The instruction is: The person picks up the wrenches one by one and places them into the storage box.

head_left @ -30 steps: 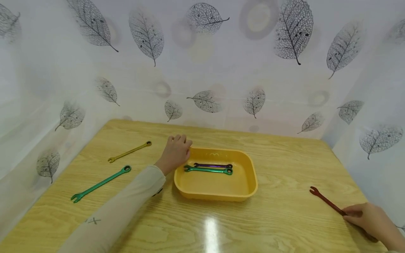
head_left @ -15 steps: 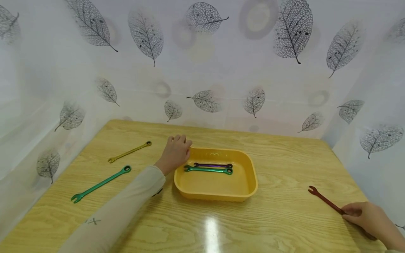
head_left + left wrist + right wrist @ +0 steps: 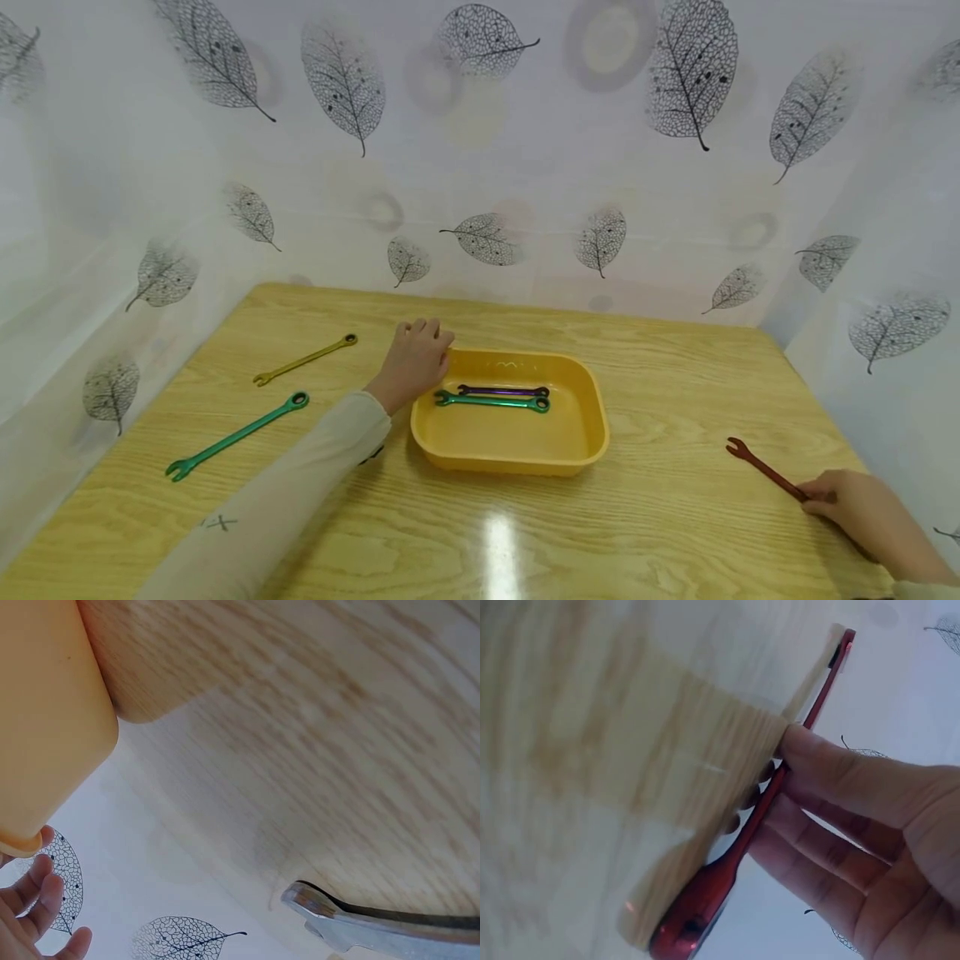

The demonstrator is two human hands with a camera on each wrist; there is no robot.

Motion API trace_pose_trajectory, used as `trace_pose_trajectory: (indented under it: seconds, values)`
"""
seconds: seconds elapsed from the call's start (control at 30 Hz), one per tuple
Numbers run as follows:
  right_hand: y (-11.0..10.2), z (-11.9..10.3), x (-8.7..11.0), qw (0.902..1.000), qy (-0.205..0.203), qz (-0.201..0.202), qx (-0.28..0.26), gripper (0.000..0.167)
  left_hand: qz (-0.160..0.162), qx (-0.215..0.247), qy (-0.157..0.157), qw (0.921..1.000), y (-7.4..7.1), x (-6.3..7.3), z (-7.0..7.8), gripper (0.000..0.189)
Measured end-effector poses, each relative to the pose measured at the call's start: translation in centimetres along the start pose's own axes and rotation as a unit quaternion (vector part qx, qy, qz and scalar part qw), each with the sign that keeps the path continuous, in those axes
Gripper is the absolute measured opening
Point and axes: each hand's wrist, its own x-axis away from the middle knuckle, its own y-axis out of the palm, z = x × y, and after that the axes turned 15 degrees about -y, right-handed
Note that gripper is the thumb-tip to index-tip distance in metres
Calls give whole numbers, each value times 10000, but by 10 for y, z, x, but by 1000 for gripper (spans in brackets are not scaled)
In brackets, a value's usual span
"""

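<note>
In the head view, my left hand point(image 3: 416, 360) grips the far left corner of a yellow plastic tray point(image 3: 510, 464), fingers curled at its rim. The left wrist view shows several of those fingertips point(image 3: 46, 896) close by the tray's rim. Inside the tray lie a green combination wrench point(image 3: 491, 402) and a smaller purple wrench point(image 3: 504, 390), side by side. At the far right, my right hand point(image 3: 851, 504) pinches a red combination wrench point(image 3: 768, 471) by its shaft. Thumb and fingers meet around the red shaft in the right wrist view, with its ring end toward the lower left.
Left of the tray, a yellow wrench point(image 3: 303, 361) and a long green wrench point(image 3: 236, 437) lie on the wooden table point(image 3: 637, 533). A leaf-patterned curtain point(image 3: 525, 183) encloses the table at the back and sides. My left sleeve point(image 3: 277, 492) crosses the front left.
My right hand has shifted slightly left and away from me, with the red wrench in its fingers. The left hand and the tray stay in place.
</note>
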Motion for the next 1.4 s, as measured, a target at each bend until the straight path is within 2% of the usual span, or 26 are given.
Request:
trace_pose_trajectory:
  seconds: [0.13,0.37,0.63,0.9,1.2,1.4]
  values:
    - [1,1,-2,9997,-160,109,121,28,46,2,1,10000,-1,0,-1,17]
    - [4,5,3,9991,-199,384,-46,27,86,-22,56,9999,1,0,-1,16]
    - [1,3,2,9985,7,479,-251,25,97,13,33,9999,3,1,-1,15]
    - [-4,2,1,9961,242,508,-682,25,114,-42,8,9999,3,1,-1,13]
    - [-3,2,-1,9948,-16,910,-458,16,-3,-39,-47,10000,3,0,0,14]
    - [-5,0,-4,9939,16,949,-565,18,45,26,-43,10000,2,0,0,14]
